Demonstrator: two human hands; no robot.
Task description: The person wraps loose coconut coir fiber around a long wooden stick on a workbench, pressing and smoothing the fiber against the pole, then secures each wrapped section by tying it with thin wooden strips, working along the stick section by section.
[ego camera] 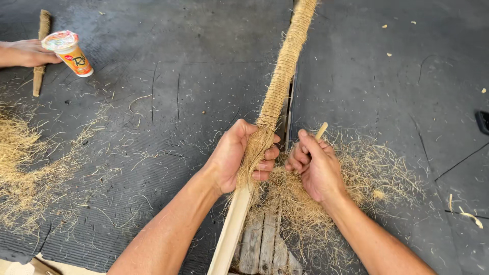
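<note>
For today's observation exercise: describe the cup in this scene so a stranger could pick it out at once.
Start at the dark ribbed mat covering the floor and go to its far left corner. There another person's hand rests beside a small orange cup with a sealed foil lid. It is the only brightly coloured, smooth item among the straw-coloured fibres and wooden sticks.

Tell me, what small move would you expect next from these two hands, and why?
Probably the right hand carries more loose fibre across to the pole. The left hand grips the end of the wrapped part, and below it the wood is bare.
</note>
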